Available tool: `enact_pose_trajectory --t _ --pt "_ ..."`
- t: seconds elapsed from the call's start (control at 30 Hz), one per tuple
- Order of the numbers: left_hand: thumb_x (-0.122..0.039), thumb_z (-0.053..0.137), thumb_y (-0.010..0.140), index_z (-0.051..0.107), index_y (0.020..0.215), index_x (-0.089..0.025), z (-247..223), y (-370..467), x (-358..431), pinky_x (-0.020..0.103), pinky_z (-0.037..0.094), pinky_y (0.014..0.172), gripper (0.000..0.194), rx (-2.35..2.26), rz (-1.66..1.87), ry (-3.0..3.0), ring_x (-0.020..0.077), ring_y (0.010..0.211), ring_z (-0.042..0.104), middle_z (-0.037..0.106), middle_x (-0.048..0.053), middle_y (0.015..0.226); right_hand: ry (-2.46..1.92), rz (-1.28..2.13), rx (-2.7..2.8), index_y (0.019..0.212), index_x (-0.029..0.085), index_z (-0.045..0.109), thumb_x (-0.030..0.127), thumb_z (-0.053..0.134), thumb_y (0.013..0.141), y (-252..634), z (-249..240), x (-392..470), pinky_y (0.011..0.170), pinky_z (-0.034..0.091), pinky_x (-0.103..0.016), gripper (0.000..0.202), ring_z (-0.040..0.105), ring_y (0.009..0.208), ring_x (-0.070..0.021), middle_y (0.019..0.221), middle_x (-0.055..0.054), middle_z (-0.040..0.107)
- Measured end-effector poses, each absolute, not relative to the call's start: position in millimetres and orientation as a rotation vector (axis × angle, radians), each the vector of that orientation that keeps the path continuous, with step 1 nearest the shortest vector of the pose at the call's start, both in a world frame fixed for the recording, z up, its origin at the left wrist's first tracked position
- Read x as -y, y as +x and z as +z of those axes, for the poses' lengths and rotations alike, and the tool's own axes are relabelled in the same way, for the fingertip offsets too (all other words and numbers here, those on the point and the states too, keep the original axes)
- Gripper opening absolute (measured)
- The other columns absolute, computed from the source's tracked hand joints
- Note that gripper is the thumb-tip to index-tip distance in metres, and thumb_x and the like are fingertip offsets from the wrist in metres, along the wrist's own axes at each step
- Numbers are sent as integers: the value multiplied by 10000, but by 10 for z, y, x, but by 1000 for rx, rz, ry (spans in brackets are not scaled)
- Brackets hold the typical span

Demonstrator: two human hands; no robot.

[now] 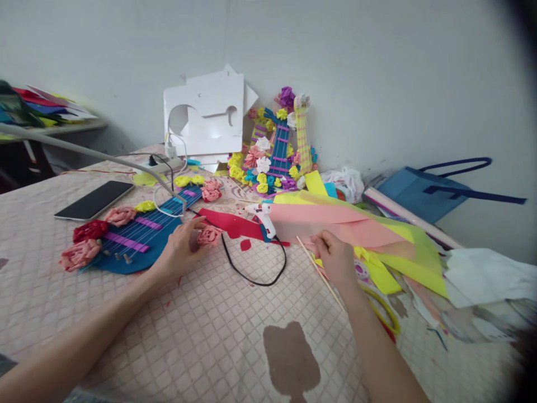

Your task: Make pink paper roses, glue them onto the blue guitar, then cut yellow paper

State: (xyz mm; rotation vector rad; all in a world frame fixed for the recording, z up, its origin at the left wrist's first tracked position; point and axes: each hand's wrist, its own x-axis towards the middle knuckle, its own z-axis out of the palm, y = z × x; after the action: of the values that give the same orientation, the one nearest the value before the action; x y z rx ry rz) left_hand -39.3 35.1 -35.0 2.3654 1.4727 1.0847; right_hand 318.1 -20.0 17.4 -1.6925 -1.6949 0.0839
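Observation:
My left hand (180, 251) is closed round a pink crepe-paper rose (210, 235), thumb and fingers at its side. Beside that hand lies a blue guitar-shaped craft (157, 238) with white strings, purple strips and red, pink and yellow paper flowers along its edge. My right hand (333, 258) has its fingers curled together; what they pinch, if anything, is hidden. A thin wooden stick (321, 273) lies just left of it. Between my hands a white hot glue gun (262, 217) stands near red paper (230, 224), its black cord looping across the table.
Pink paper sheets (335, 221) and yellow paper (419, 260) spread to the right. Decorated paper guitars (280, 145) lean on the wall beside white cut-out boards (205, 115). A tablet (95, 200), a power strip (170, 165), a blue bag (423, 193) and a yellow tape roll (390, 313) lie around.

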Motion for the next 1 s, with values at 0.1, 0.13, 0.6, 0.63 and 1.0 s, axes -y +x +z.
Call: enact_pose_trajectory --t 0.1,0.13,0.6,0.63,1.0 --pt "-383 560 801 395 1270 -215 -361 -377 -343 462 454 864 524 -1450 1092 2390 288 1050 579 627 92 1127 -1705 0 1681 583 213 463 403 435 863 3165 183 210 489 296 -241 340 445 449 -124 445 34 470" --pt "-383 561 801 397 1266 -221 -363 -371 -339 466 452 865 519 -1446 1093 2399 292 1064 572 626 93 1132 -1704 2 1679 572 214 451 400 428 867 3161 182 210 481 290 -241 350 437 441 -123 436 34 460" --pt "-406 579 800 404 1261 -216 -414 -377 -362 471 443 877 528 -1463 1074 2423 296 1102 553 621 91 1145 -1484 737 1773 1238 231 466 203 461 811 3062 126 194 613 514 -268 428 607 538 -91 1175 -92 641" --pt "-405 583 800 399 1265 -217 -412 -375 -360 470 442 880 534 -1450 1067 2427 292 1096 557 623 89 1141 -1478 727 1776 1234 235 470 209 469 813 3062 127 193 614 513 -269 422 609 543 -94 1168 -89 643" --pt "-389 579 814 374 1310 -213 -391 -394 -345 448 439 920 565 -1339 1068 2458 268 1105 552 610 94 1178 -1624 298 1700 731 199 572 408 501 857 3017 118 231 440 369 -204 254 488 383 -100 496 41 547"
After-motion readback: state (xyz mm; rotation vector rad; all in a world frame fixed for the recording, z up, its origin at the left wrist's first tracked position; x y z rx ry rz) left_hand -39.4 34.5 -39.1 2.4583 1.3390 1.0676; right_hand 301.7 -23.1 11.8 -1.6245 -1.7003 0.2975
